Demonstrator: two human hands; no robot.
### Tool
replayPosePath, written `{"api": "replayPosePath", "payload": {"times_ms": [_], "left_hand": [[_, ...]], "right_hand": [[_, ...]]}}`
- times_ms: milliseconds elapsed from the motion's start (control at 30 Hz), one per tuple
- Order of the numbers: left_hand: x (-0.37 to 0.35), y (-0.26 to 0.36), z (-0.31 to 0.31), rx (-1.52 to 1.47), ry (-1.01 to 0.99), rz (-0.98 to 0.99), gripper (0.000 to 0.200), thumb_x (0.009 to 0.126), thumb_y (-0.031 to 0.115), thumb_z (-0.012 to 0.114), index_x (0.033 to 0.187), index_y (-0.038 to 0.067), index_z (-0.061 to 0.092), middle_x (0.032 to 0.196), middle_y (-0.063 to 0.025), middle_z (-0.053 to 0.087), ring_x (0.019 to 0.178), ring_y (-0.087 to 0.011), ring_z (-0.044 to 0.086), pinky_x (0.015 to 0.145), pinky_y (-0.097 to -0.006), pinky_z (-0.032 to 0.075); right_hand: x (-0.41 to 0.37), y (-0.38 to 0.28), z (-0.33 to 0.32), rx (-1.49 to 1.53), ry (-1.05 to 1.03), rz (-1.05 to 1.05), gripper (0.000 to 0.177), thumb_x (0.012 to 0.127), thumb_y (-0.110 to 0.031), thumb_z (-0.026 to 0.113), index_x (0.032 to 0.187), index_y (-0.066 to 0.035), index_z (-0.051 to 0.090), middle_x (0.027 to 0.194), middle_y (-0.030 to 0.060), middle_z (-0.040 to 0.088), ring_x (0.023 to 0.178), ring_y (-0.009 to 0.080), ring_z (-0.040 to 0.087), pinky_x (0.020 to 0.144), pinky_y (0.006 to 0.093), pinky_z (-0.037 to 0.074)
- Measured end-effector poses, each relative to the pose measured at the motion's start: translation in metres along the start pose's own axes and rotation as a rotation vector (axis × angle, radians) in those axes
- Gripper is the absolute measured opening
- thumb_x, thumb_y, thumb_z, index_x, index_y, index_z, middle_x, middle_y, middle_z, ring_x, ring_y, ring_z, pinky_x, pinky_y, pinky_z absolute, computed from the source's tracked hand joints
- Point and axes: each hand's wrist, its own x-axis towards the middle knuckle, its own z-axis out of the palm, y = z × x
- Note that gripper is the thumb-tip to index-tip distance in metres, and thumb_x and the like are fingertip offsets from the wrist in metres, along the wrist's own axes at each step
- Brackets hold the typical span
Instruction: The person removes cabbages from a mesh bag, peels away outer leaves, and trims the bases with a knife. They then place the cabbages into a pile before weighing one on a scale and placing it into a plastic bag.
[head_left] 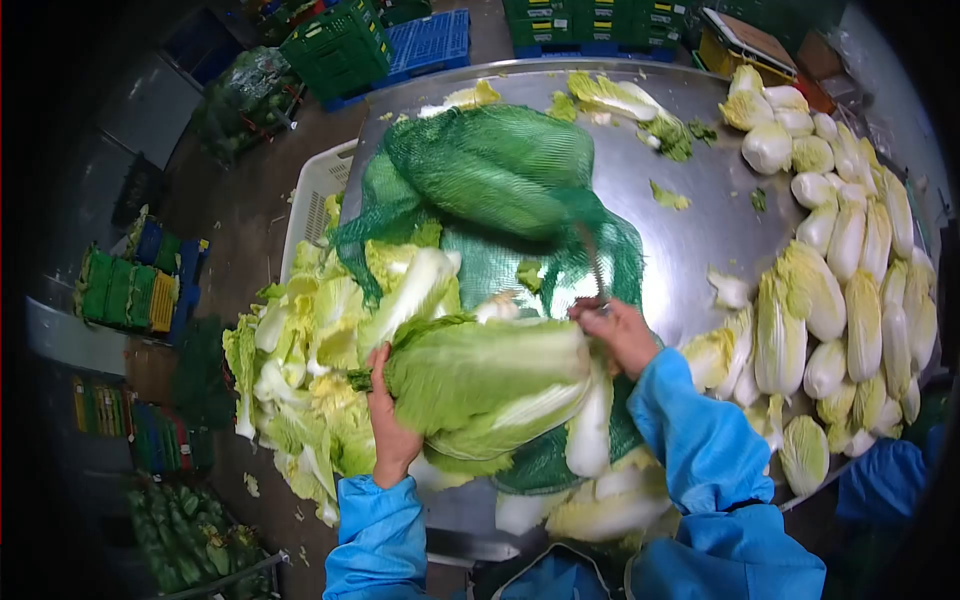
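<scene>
A large napa cabbage point(490, 385) lies on its side in front of me, its leafy end to the left and its white base to the right. My left hand point(393, 420) grips the leafy end. Near the base, my right hand point(622, 335) is closed on a knife point(597, 265), whose narrow blade points away from me and is blurred. Beneath and behind the cabbage spreads a green mesh bag point(617, 245) with big cabbages point(490, 170) inside. A loose white-stemmed leaf point(590, 425) hangs beside the base.
Stripped leaves point(320, 350) pile up on the left by a white crate point(318, 200). Several trimmed cabbages point(850, 250) are heaped along the right of the metal table point(720, 230). Leaf scraps point(670, 195) lie at the back. Green crates point(340, 50) stand on the floor beyond.
</scene>
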Motion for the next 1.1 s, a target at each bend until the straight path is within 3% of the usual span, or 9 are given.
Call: {"api": "replayPosePath", "payload": {"times_ms": [300, 400, 567, 633, 700, 767, 867, 967, 1100], "left_hand": [[-0.078, 0.018, 0.012, -0.12, -0.442, -0.275, 0.088, 0.068, 0.018, 0.075, 0.141, 0.012, 0.027, 0.107, -0.0106, 0.061, 0.095, -0.0192, 0.058, 0.083, -0.0297, 0.044], [-0.114, 0.006, 0.002, -0.059, -0.339, -0.063, 0.053, 0.066, 0.016, 0.075, 0.116, 0.007, 0.058, 0.102, -0.0113, 0.063, 0.092, -0.024, 0.061, 0.083, -0.0302, 0.046], [-0.083, 0.059, -0.008, -0.043, -0.268, -0.03, 0.032, 0.06, 0.004, 0.071, 0.091, 0.004, 0.064, 0.087, -0.0092, 0.065, 0.082, -0.0206, 0.061, 0.074, -0.0296, 0.048], [-0.044, 0.103, 0.006, -0.069, -0.221, 0.063, 0.04, 0.059, 0.0, 0.07, 0.098, 0.004, 0.061, 0.084, -0.0076, 0.062, 0.082, -0.0181, 0.06, 0.074, -0.0289, 0.047], [-0.02, 0.145, 0.023, -0.241, -0.284, 0.034, 0.061, 0.06, -0.001, 0.07, 0.117, 0.006, 0.05, 0.093, -0.0074, 0.058, 0.088, -0.0169, 0.058, 0.08, -0.0293, 0.046], [-0.017, 0.149, 0.048, -0.531, -0.338, 0.111, 0.095, 0.064, 0.007, 0.075, 0.14, 0.008, 0.018, 0.129, -0.015, 0.04, 0.114, -0.0235, 0.045, 0.098, -0.0324, 0.036], [-0.033, 0.101, 0.061, -0.388, -0.178, 0.073, 0.118, 0.061, 0.023, 0.08, 0.144, 0.006, -0.003, 0.136, -0.0254, 0.031, 0.122, -0.0315, 0.039, 0.102, -0.0369, 0.032], [-0.082, 0.057, 0.05, 0.076, -0.357, -0.14, 0.113, 0.06, 0.033, 0.081, 0.142, 0.003, 0.009, 0.133, -0.0271, 0.036, 0.121, -0.037, 0.04, 0.1, -0.0389, 0.034], [-0.129, 0.051, 0.043, 0.352, -0.511, 0.115, 0.102, 0.053, 0.037, 0.082, 0.135, 0.003, 0.031, 0.132, -0.0242, 0.038, 0.121, -0.0395, 0.039, 0.1, -0.0453, 0.031]], "right_hand": [[-0.089, 0.023, 0.038, 0.051, -0.033, 0.026, 0.032, 0.085, -0.016, 0.061, 0.109, 0.004, 0.056, 0.102, 0.0095, 0.063, 0.093, 0.013, 0.056, 0.085, 0.0268, 0.043], [-0.123, 0.01, 0.029, 0.038, -0.19, 0.04, 0.031, 0.086, -0.013, 0.059, 0.112, 0.004, 0.054, 0.105, 0.01, 0.062, 0.096, 0.0138, 0.056, 0.088, 0.0272, 0.043], [-0.15, 0.026, 0.01, -0.022, -0.067, 0.077, 0.04, 0.085, -0.014, 0.06, 0.12, 0.003, 0.048, 0.109, 0.0104, 0.06, 0.099, 0.0147, 0.056, 0.092, 0.0284, 0.042], [-0.154, 0.028, 0.028, -0.459, -0.029, -0.47, 0.047, 0.083, -0.013, 0.062, 0.125, 0.001, 0.046, 0.108, 0.0123, 0.06, 0.101, 0.0146, 0.055, 0.093, 0.0274, 0.041], [-0.138, 0.054, 0.036, -0.448, 0.108, -0.562, 0.051, 0.081, -0.012, 0.063, 0.127, -0.001, 0.045, 0.098, 0.012, 0.063, 0.089, 0.015, 0.059, 0.083, 0.0251, 0.046], [-0.118, 0.067, 0.039, -0.115, 0.346, -0.236, 0.047, 0.082, -0.014, 0.062, 0.125, 0.0, 0.047, 0.081, 0.0087, 0.064, 0.07, 0.0148, 0.061, 0.067, 0.0228, 0.048], [-0.086, 0.072, 0.02, 0.033, 0.438, -0.104, 0.029, 0.083, -0.013, 0.06, 0.106, 0.003, 0.054, 0.064, 0.0066, 0.058, 0.05, 0.0137, 0.054, 0.043, 0.0264, 0.044], [-0.09, 0.071, -0.006, 0.119, 0.316, 0.303, 0.021, 0.083, -0.014, 0.059, 0.095, 0.002, 0.054, 0.063, 0.0076, 0.057, 0.045, 0.0137, 0.051, 0.036, 0.0285, 0.041], [-0.14, 0.065, -0.033, 0.371, 0.213, 0.445, 0.023, 0.085, -0.019, 0.06, 0.094, 0.0, 0.049, 0.06, 0.0055, 0.052, 0.042, 0.0137, 0.049, 0.034, 0.0283, 0.04]]}}
